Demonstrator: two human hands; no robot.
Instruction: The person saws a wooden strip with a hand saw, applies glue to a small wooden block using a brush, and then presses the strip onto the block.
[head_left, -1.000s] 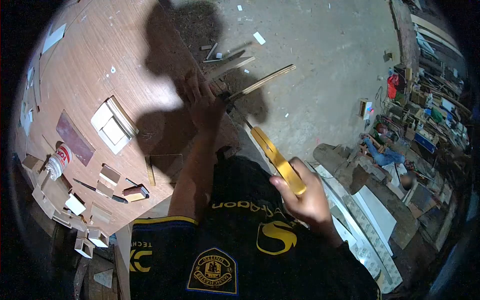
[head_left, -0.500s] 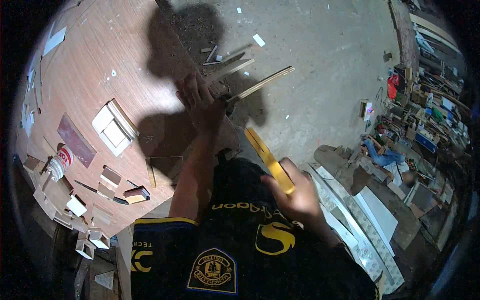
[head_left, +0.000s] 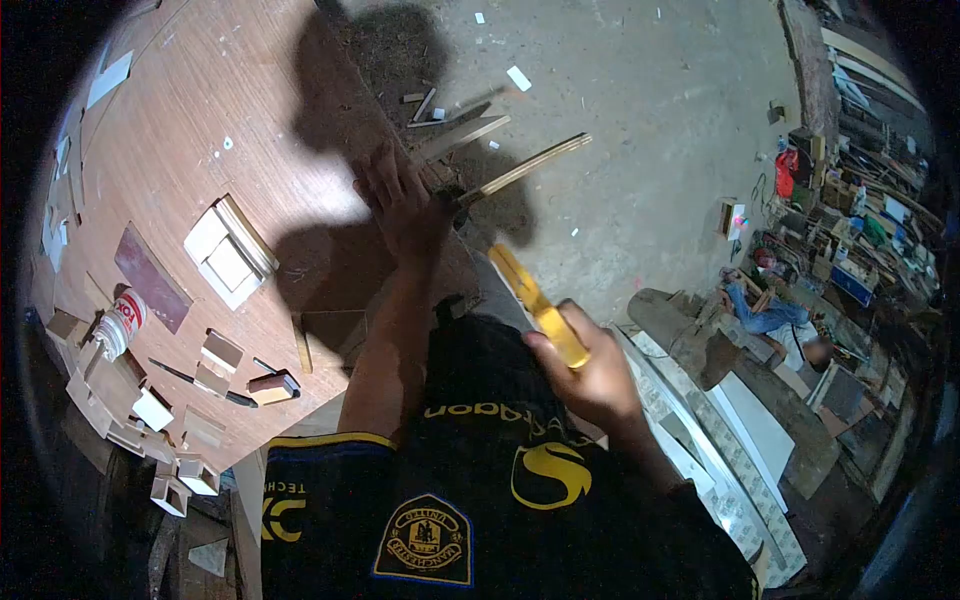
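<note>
My left hand [head_left: 400,205] lies in shadow at the table's edge, fingers stretched out and apart. A narrow wooden strip [head_left: 530,167] juts from beside its thumb, past the edge and above the floor. Another piece of wood [head_left: 465,137] sticks out near the fingers; what lies beneath the palm is hidden. Closer to my body, my right hand [head_left: 595,370] is wrapped around a long yellow tool [head_left: 530,298] with a slot along it. Its front end points toward the strip, apart from it in this view. I cannot make out the tool's exact kind.
On the wood-grain table [head_left: 240,90] lie a white frame-like piece [head_left: 230,255], a dark red panel [head_left: 152,278], a white tub [head_left: 122,322] and several small wooden blocks. Scraps dot the concrete floor [head_left: 640,120]. Long boards [head_left: 720,450] and clutter lie at the right.
My right hand and the yellow tool have shifted slightly forward, away from my body. My left hand and the wooden strip stay nearly in place.
</note>
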